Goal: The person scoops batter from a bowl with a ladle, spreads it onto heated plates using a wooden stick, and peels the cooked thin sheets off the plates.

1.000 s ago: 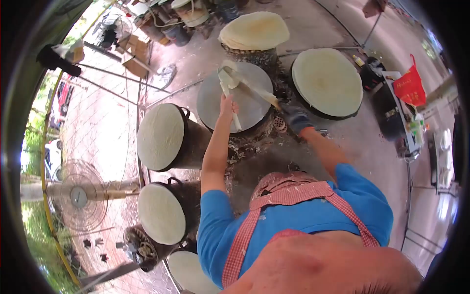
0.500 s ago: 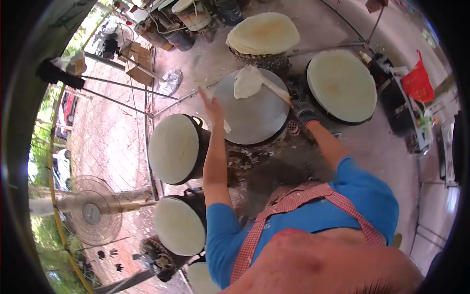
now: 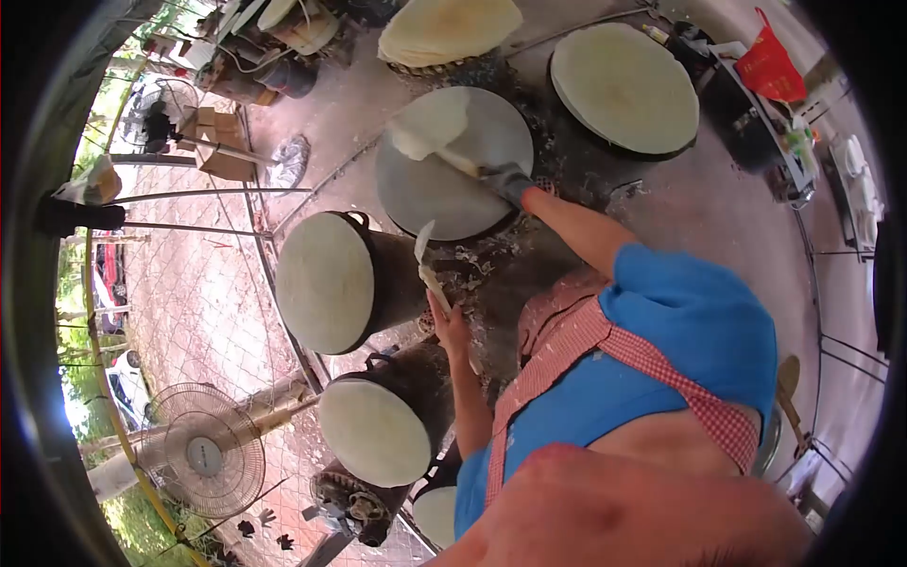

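Note:
My right hand (image 3: 508,182), in a dark glove, is closed round the handle of a wooden spreader (image 3: 457,161). A mass of pale batter (image 3: 430,123) lies at the spreader's far end, over the upper left of the round grey griddle (image 3: 463,194). Nearer my body, my bare left hand (image 3: 451,323) grips a pale, narrow stick (image 3: 430,279), which points up toward the griddle's lower edge. To the left of that hand stands a drum topped with a pale round sheet (image 3: 326,282).
Another sheet-topped drum (image 3: 374,433) stands lower left. At the upper right is a large round sheet (image 3: 625,90), and a stack of sheets (image 3: 449,30) rests beyond the griddle. A fan (image 3: 203,455) and a red bag (image 3: 770,61) flank the area.
My left hand has come down from beside the griddle toward my body, with the narrow stick in it. My right hand has moved the spreader and batter leftward. The view has shifted.

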Motion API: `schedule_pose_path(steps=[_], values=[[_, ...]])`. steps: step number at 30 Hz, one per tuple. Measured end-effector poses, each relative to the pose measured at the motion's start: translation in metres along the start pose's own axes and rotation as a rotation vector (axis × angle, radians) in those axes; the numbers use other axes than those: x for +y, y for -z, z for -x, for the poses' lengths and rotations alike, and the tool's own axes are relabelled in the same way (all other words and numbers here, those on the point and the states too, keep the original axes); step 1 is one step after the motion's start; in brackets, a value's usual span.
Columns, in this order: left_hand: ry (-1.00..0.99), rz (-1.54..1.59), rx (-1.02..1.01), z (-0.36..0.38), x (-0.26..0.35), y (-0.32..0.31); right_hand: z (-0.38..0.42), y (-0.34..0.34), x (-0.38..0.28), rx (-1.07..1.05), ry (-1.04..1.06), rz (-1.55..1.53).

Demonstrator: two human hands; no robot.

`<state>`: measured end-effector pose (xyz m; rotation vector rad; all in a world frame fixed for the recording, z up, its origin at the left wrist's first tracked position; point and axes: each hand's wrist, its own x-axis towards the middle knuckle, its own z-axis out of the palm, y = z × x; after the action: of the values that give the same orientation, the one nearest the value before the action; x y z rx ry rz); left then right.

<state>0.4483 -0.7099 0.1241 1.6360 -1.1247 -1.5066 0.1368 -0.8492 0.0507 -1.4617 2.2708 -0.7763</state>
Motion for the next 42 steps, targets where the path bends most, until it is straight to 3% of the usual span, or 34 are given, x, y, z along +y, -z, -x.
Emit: schedule_pose_path(steps=[2, 3, 4, 5, 7, 8, 9, 11, 14, 15, 16, 17, 18, 19, 20, 21, 23, 24, 25, 27, 29, 30, 31, 32, 34, 35, 37, 39, 40, 41, 42], values=[[0.085, -0.072, 0.012, 0.004, -0.006, 0.0, -0.002, 0.037, -0.022, -0.273, 0.196, -0.139], [-0.105, -0.194, 0.045, 0.004, -0.013, 0.006, -0.01, 0.049, 0.013, -0.287, 0.464, -0.253], [-0.313, -0.315, 0.081, -0.004, -0.015, 0.01, -0.019, 0.042, 0.044, -0.287, 0.477, -0.261], [-0.291, -0.293, 0.079, -0.007, -0.022, 0.013, -0.037, 0.026, 0.075, -0.294, 0.138, -0.498], [-0.324, -0.313, 0.109, -0.006, -0.014, 0.004, -0.032, 0.045, 0.051, -0.237, -0.02, -0.588], [-0.325, -0.352, 0.121, 0.001, -0.013, 0.006, 0.011, 0.072, 0.005, -0.181, 0.152, -0.456], [-0.382, -0.343, 0.125, -0.002, -0.018, 0.005, 0.012, 0.063, -0.003, -0.179, 0.165, -0.453], [-0.343, -0.343, 0.13, 0.004, -0.012, 0.002, 0.005, 0.041, -0.008, -0.353, -0.043, -0.474], [-0.373, -0.352, 0.152, 0.008, -0.009, 0.002, -0.031, 0.105, 0.02, -0.535, -0.169, -0.706], [-0.258, -0.361, 0.161, 0.016, 0.009, -0.006, -0.054, 0.097, 0.032, -0.542, -0.144, -0.718], [-0.138, -0.362, 0.163, 0.02, 0.023, -0.017, -0.076, 0.08, 0.047, -0.493, -0.294, -0.902], [-0.115, -0.333, 0.179, 0.023, 0.03, -0.024, -0.086, 0.064, 0.058, -0.446, -0.464, -1.078], [-0.106, -0.337, 0.188, 0.016, 0.015, -0.021, -0.079, 0.051, 0.056, -0.46, -0.468, -1.079], [-0.351, -0.501, 0.271, 0.001, -0.013, -0.014, -0.063, 0.04, 0.045, -0.43, -0.077, -0.811], [-0.6, -0.661, 0.35, -0.006, -0.028, -0.012, -0.06, 0.044, 0.042, -0.426, 0.119, -0.668], [-0.592, -0.664, 0.359, 0.002, -0.027, -0.015, -0.057, 0.047, 0.04, -0.391, 0.308, -0.53], [-0.536, -0.452, 0.403, 0.023, -0.01, -0.026, -0.069, 0.081, 0.048, -0.797, -0.136, -0.78], [-0.52, -0.382, 0.424, 0.035, 0.001, -0.031, -0.093, 0.075, 0.06, -0.807, -0.124, -0.784], [-0.354, -0.092, 0.373, 0.048, 0.015, -0.037, -0.131, 0.067, 0.073, -0.844, -0.327, -0.923], [-0.156, 0.195, 0.327, 0.063, 0.015, -0.047, -0.147, 0.06, 0.071, -0.897, -0.562, -1.042], [-0.022, 0.259, 0.274, 0.07, 0.007, -0.052, -0.135, 0.068, 0.032, -0.82, -0.271, -0.754], [-0.022, 0.261, 0.281, 0.07, 0.007, -0.057, -0.133, 0.062, 0.04, -0.826, -0.267, -0.753], [0.122, 0.435, 0.28, 0.076, 0.005, -0.062, -0.126, 0.057, 0.055, -0.631, 0.51, -0.495], [0.266, 0.61, 0.279, 0.084, 0.004, -0.065, -0.133, 0.054, 0.066, -0.58, 0.802, -0.411], [0.235, 0.604, 0.286, 0.099, 0.0, -0.073, -0.146, 0.055, 0.083, -0.32, 1.371, -0.27], [0.207, 0.586, 0.288, 0.106, -0.003, -0.076, -0.18, 0.038, 0.102, -0.69, 0.849, -0.377], [0.196, 0.644, 0.308, 0.116, -0.028, -0.076, -0.197, 0.036, 0.085, -1.024, 0.284, -0.452], [0.194, 0.702, 0.319, 0.117, -0.046, -0.08, -0.197, 0.084, 0.006, -0.909, -0.267, -0.569], [0.251, 0.738, 0.308, 0.115, -0.05, -0.078, -0.193, 0.074, 0.015, -0.918, -0.273, -0.572], [0.309, 0.773, 0.298, 0.118, -0.055, -0.074, -0.186, 0.057, 0.031, -0.936, 0.215, -0.657], [0.314, 0.776, 0.306, 0.12, -0.056, -0.074, -0.179, 0.06, 0.036, -0.933, 0.27, -0.631]])
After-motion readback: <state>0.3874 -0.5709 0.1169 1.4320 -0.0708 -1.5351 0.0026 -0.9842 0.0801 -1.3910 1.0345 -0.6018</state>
